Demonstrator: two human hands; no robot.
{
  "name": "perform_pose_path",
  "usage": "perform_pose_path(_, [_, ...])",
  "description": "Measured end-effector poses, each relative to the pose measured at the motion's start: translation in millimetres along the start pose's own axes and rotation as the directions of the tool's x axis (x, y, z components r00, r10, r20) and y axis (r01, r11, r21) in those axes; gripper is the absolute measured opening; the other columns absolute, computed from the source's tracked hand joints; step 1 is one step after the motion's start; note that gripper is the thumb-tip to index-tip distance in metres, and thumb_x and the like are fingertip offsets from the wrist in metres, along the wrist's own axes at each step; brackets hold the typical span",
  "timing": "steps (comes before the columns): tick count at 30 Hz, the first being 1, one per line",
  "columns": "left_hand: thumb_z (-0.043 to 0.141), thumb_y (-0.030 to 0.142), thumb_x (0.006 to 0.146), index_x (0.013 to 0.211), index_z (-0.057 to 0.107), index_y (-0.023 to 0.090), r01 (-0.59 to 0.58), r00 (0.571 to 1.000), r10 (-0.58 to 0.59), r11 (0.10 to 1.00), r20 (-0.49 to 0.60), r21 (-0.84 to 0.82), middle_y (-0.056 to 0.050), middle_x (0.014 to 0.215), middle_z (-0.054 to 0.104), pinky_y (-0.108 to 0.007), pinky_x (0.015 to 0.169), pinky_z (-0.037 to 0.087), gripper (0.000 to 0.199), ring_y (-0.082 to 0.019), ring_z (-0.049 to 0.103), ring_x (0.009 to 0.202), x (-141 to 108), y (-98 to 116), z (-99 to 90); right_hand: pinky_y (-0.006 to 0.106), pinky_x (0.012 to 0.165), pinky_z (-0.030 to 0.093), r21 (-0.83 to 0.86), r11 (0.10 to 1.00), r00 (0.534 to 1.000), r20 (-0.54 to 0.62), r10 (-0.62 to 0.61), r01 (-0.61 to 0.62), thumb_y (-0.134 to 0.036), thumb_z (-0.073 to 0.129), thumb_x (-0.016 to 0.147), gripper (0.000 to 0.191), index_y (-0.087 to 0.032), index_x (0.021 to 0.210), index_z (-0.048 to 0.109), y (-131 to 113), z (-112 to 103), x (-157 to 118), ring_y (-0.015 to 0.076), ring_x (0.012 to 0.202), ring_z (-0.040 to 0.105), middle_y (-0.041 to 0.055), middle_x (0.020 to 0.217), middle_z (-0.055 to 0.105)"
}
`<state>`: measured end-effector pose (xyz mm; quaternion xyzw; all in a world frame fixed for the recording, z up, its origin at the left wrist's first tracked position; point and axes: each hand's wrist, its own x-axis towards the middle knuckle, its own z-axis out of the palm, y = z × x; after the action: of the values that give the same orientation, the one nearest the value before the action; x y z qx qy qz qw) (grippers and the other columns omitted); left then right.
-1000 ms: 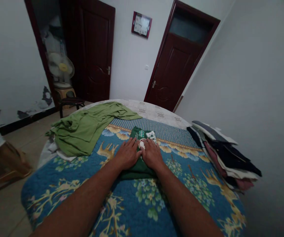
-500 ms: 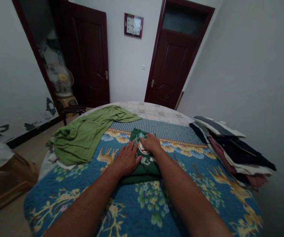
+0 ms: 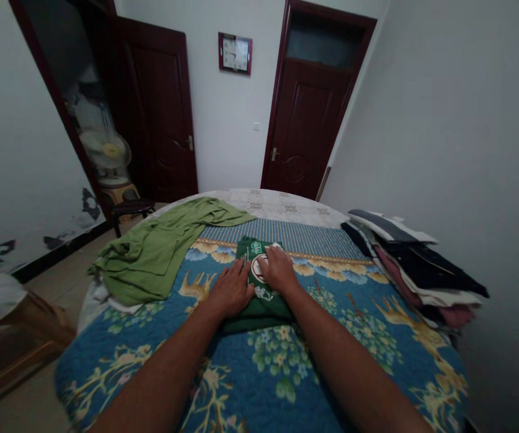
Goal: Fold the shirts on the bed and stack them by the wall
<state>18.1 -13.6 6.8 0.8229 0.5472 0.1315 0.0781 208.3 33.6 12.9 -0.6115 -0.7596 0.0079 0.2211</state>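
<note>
A dark green garment with white and light green print lies folded into a compact bundle on the blue patterned quilt. My left hand rests flat on its left side, fingers stretched out. On the upper right part of the bundle lies my right hand, its fingers extended across the print. Both hands press on the cloth from above, and neither grips it. Parts of the print are hidden under the fingers.
A light green garment is spread loosely at the left. A stack of folded clothes stands at the table's right edge. Beyond the quilt shows a pale tablecloth. A wooden chair is at the left.
My right hand has shifted slightly over the print, showing more of the light green mark at the top. The left hand stays on the bundle. The view has tilted a little.
</note>
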Motion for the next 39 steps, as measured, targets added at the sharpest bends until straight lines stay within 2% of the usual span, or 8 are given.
perform_pose_path(7, [0.048, 0.036, 0.103, 0.172, 0.035, 0.012, -0.003, 1.0, 0.003, 1.0, 0.009, 0.018, -0.022, 0.181, 0.026, -0.059, 0.133, 0.029, 0.074, -0.037, 0.027, 0.168, 2, 1, -1.3, 0.059, 0.132, 0.026, 0.028, 0.998, 0.999, 0.01, -0.05, 0.049, -0.052, 0.049, 0.108, 0.071, -0.02, 0.171, 0.041, 12, 2, -66, 0.0369, 0.168, 0.024, 0.0148, 0.18, 0.032])
perform_pose_path(13, [0.044, 0.058, 0.107, 0.174, 0.032, 0.015, 0.023, 1.0, -0.023, 0.998, -0.006, 0.055, -0.02, 0.182, 0.022, -0.061, 0.133, 0.028, 0.08, -0.039, 0.023, 0.168, -25, 8, -1.9, 0.066, 0.132, 0.023, 0.054, 0.998, 0.999, 0.022, -0.028, 0.027, -0.053, 0.055, 0.106, 0.077, -0.022, 0.173, 0.037, 16, -4, -103, 0.0383, 0.167, 0.027, 0.0175, 0.182, 0.024])
perform_pose_path(19, [0.045, 0.06, 0.104, 0.172, 0.038, 0.015, -0.007, 0.999, 0.011, 0.993, -0.036, 0.116, -0.019, 0.18, 0.028, -0.06, 0.134, 0.029, 0.081, -0.038, 0.028, 0.167, -64, 2, 9.7, 0.063, 0.134, 0.022, 0.1, 0.995, 0.999, 0.025, 0.021, -0.023, -0.052, 0.054, 0.106, 0.076, -0.014, 0.171, 0.04, 15, -11, -108, 0.0378, 0.168, 0.024, 0.0218, 0.18, 0.026])
perform_pose_path(23, [0.051, 0.064, 0.098, 0.167, 0.047, 0.016, -0.009, 0.985, 0.033, 0.99, -0.167, 0.142, -0.021, 0.175, 0.041, -0.057, 0.13, 0.038, 0.084, -0.039, 0.04, 0.162, -75, -12, 35.0, 0.06, 0.135, 0.024, 0.151, 0.987, 0.999, -0.004, 0.053, -0.051, -0.046, 0.053, 0.106, 0.07, -0.014, 0.168, 0.043, 19, -11, -106, 0.0348, 0.165, 0.032, 0.021, 0.176, 0.037])
perform_pose_path(28, [0.051, 0.068, 0.096, 0.145, 0.062, -0.004, -0.105, 0.883, 0.19, 0.971, -0.428, 0.213, -0.036, 0.158, 0.056, -0.066, 0.124, 0.042, 0.088, -0.052, 0.046, 0.155, -76, -33, 59.6, 0.063, 0.131, 0.028, 0.183, 0.968, 0.977, -0.09, 0.192, -0.174, -0.044, 0.059, 0.102, 0.068, -0.014, 0.162, 0.052, 28, -9, -98, 0.0392, 0.154, 0.047, 0.0217, 0.159, 0.059])
perform_pose_path(32, [0.051, 0.051, 0.1, 0.127, 0.076, 0.016, -0.174, 0.904, 0.212, 0.976, -0.372, 0.134, -0.024, 0.136, 0.076, -0.063, 0.12, 0.048, 0.052, -0.045, 0.058, 0.146, -74, -45, 45.3, 0.06, 0.127, 0.035, 0.284, 0.95, 0.978, -0.12, 0.17, -0.13, -0.042, 0.062, 0.098, 0.067, -0.013, 0.158, 0.056, 30, -12, -89, 0.0374, 0.143, 0.057, 0.0215, 0.149, 0.066])
perform_pose_path(36, [0.045, 0.044, 0.101, 0.111, 0.077, 0.025, -0.094, 0.931, 0.049, 0.99, -0.362, -0.108, -0.014, 0.125, 0.08, -0.053, 0.116, 0.054, 0.038, -0.035, 0.071, 0.129, -64, -49, 25.7, 0.05, 0.119, 0.047, 0.55, 0.826, 0.967, -0.123, 0.223, -0.121, -0.034, 0.074, 0.084, 0.078, -0.02, 0.158, 0.056, 30, -15, -73, 0.0329, 0.132, 0.064, 0.0141, 0.147, 0.069])
perform_pose_path(39, [0.052, 0.052, 0.096, 0.118, 0.072, 0.024, -0.001, 0.906, -0.112, 0.963, -0.408, -0.268, -0.015, 0.129, 0.078, -0.052, 0.117, 0.053, 0.04, -0.034, 0.072, 0.125, -54, -42, 15.9, 0.045, 0.103, 0.057, 0.818, 0.536, 0.937, 0.01, 0.35, -0.21, -0.033, 0.079, 0.075, 0.088, -0.025, 0.159, 0.054, 29, -15, -63, 0.0279, 0.113, 0.073, 0.0082, 0.139, 0.074])
